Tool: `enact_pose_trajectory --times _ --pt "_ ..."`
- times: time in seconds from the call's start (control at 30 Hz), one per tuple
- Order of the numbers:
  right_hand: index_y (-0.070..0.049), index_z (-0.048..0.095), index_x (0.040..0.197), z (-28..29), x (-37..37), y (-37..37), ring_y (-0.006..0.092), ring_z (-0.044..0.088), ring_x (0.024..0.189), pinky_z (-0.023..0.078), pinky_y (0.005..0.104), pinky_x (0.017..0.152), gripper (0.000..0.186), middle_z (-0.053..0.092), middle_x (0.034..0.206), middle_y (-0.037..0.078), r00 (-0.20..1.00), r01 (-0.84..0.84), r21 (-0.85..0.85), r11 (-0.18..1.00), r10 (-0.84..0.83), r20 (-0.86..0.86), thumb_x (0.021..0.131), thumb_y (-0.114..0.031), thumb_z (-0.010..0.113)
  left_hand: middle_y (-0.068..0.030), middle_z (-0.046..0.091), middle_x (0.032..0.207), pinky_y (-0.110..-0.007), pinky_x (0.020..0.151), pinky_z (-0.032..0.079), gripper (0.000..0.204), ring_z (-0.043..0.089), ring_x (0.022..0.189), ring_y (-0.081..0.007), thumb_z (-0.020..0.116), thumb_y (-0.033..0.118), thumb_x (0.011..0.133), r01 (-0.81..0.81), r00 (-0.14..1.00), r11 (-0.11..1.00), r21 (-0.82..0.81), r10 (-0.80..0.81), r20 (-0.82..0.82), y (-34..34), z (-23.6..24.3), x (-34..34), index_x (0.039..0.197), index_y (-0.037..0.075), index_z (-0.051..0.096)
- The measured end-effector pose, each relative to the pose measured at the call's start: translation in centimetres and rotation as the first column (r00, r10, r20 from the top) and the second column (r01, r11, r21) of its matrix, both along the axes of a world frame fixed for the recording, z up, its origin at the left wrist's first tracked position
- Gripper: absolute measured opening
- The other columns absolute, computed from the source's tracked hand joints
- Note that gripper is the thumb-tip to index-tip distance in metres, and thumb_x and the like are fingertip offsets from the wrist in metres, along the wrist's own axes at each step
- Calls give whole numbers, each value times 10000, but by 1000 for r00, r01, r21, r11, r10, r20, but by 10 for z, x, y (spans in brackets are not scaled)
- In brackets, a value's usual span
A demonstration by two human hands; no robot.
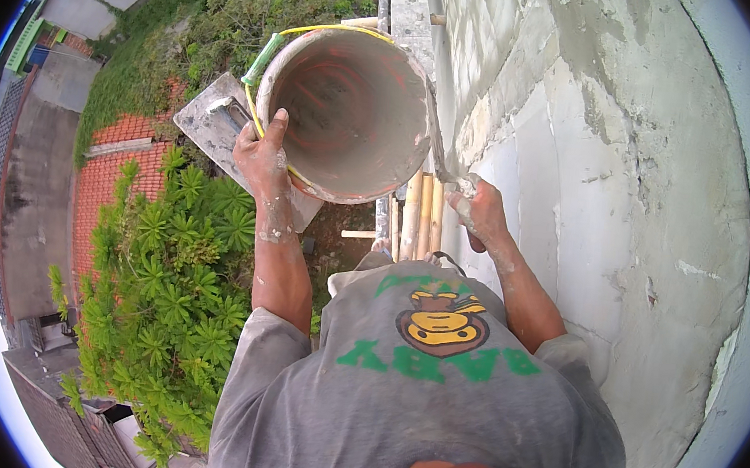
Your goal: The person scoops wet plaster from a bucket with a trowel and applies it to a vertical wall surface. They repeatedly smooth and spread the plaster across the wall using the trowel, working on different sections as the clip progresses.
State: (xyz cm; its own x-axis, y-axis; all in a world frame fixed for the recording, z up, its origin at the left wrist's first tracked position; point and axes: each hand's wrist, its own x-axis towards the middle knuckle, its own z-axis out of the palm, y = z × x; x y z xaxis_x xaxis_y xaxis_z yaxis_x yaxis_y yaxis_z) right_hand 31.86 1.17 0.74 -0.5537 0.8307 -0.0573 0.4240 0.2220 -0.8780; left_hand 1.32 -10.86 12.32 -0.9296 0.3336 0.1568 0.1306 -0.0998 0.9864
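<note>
You seem to be at the step of working mortar from the bucket (351, 98), which sits beyond your chest and left of the plastered wall (565, 206), its mouth tipped toward you. Your left hand (264, 160) grips its near left rim, thumb inside, though I cannot tell whether those fingers also hold the flat board (210, 135) behind; your right hand (484, 212) closes around a thin trowel-like tool (439, 146) beside the bucket's right side. The next move probably calls for a firm rim grip and a controlled scrape.
</note>
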Motion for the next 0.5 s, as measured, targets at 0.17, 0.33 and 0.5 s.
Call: enact_pose_trajectory --times 0.17,0.33,0.5 --pt "58 587 1196 -8 -16 6 366 653 986 515 421 876 499 665 1066 234 989 97 373 923 -131 67 783 -186 727 -45 657 881 -287 735 472 328 589 765 -134 760 76 761 60 993 998 -28 -57 106 -15 -4 3 1052 -45 671" --pt "35 561 1229 -62 7 4 372 663 921 534 446 836 498 651 1077 233 965 -11 397 918 -95 246 795 -172 689 -8 630 827 -280 702 443 307 540 730 -107 742 49 718 80 980 997 1 -79 184 -14 12 18 1010 -28 691" --pt "-14 560 1229 -75 36 -14 384 665 871 542 473 782 457 644 1007 223 843 -169 242 955 13 538 806 -175 619 13 596 782 -266 667 413 295 502 687 -102 758 90 685 85 992 993 -84 -77 96 -18 -14 0 949 -22 686"
